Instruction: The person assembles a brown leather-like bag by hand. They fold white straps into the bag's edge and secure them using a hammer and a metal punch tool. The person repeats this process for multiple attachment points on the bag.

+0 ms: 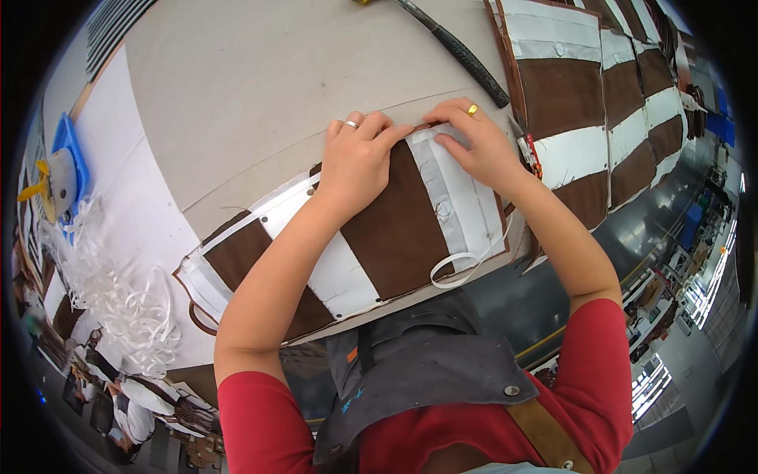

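A striped brown-and-white fabric panel [395, 225] lies slantwise on the table in front of me, with brown binding and dark dots along its edges. My left hand [359, 162] presses its far edge, the thumb and fingers closed on the cloth. Just to the right, my right hand [478, 150] pinches the same edge near the panel's upper right corner. A loose white ribbon [466, 268] loops over the panel's lower right part. Small snips with red handles [534, 156] lie beside my right wrist. My fingers partly hide the gripped edge.
Beyond my hands lies a black-handled hammer [462, 59]. Similar striped panels [564, 95] are piled at the right. A heap of white ribbon [130, 300] spreads at the left, near a blue tray [71, 146]. The table's near edge runs just before my apron [426, 371].
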Motion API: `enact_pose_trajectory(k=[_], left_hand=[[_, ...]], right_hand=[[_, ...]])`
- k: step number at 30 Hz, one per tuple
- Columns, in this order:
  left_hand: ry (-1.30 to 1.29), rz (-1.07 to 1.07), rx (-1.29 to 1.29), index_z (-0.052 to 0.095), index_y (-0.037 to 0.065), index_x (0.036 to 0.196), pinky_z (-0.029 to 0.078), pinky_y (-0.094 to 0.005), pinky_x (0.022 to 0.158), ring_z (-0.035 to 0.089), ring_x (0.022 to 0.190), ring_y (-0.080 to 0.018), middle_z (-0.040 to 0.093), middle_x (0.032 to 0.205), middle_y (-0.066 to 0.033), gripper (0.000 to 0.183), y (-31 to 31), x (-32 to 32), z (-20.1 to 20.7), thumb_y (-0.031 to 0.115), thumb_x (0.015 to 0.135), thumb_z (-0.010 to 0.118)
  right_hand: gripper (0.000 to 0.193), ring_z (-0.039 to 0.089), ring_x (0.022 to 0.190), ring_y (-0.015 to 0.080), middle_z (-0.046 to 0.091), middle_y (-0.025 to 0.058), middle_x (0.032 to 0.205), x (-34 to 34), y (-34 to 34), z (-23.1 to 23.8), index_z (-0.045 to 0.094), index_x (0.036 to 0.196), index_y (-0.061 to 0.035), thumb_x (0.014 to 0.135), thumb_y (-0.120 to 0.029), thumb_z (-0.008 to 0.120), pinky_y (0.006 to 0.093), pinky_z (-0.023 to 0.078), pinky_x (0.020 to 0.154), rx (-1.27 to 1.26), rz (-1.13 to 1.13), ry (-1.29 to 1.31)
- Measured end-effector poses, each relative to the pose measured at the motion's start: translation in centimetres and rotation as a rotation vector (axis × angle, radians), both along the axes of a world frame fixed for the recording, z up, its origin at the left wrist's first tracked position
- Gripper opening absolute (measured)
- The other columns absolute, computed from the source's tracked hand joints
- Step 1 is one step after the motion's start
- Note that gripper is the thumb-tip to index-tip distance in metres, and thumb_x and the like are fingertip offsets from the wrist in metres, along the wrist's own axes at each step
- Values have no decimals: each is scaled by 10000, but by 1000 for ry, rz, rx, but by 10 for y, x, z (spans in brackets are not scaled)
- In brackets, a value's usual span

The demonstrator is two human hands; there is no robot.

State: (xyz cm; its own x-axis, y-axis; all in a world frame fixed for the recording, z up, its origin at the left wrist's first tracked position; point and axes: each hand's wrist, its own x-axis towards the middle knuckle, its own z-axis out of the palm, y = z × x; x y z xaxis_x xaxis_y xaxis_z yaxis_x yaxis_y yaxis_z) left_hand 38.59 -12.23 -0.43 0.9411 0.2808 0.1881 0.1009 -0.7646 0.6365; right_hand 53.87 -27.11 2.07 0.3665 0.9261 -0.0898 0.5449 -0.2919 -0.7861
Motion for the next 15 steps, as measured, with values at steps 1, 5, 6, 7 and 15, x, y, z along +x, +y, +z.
enact_pose_trajectory(k=[1,5,6,7,15], left_hand=[[6,-5,-2,679,164,1029,341,-328,725,508,783,-190,579,874,20,317,0,1,1,-12,780,590],[31,-34,-11,668,169,1065,340,-335,729,504,806,-196,576,907,24,384,-1,2,4,-42,764,559],[38,-42,-13,667,169,1069,339,-336,729,503,810,-198,575,915,24,398,-1,2,4,-50,757,553],[41,-51,-2,665,170,1076,340,-337,728,502,811,-197,573,924,24,414,-1,2,3,-55,747,552],[51,-166,250,634,175,1120,346,-337,681,515,810,-198,551,912,38,461,3,2,7,-30,711,578]], right_hand=[[261,556,1004,257,580,80,1051,-1,0,-2,618,1068,-75,821,7,605,331,472,847,20,-33,37],[231,557,988,257,576,71,1039,0,0,-2,620,1048,-41,823,8,608,330,471,842,30,30,-33],[216,555,984,259,575,71,1031,-1,0,-3,619,1030,-38,819,8,606,338,470,837,48,43,-74],[202,552,979,260,574,72,1023,-2,0,-5,618,1012,-34,815,8,605,346,468,832,65,55,-117],[140,554,952,255,569,76,1008,-20,-7,-6,605,960,16,825,-15,587,345,460,827,87,88,-511]])
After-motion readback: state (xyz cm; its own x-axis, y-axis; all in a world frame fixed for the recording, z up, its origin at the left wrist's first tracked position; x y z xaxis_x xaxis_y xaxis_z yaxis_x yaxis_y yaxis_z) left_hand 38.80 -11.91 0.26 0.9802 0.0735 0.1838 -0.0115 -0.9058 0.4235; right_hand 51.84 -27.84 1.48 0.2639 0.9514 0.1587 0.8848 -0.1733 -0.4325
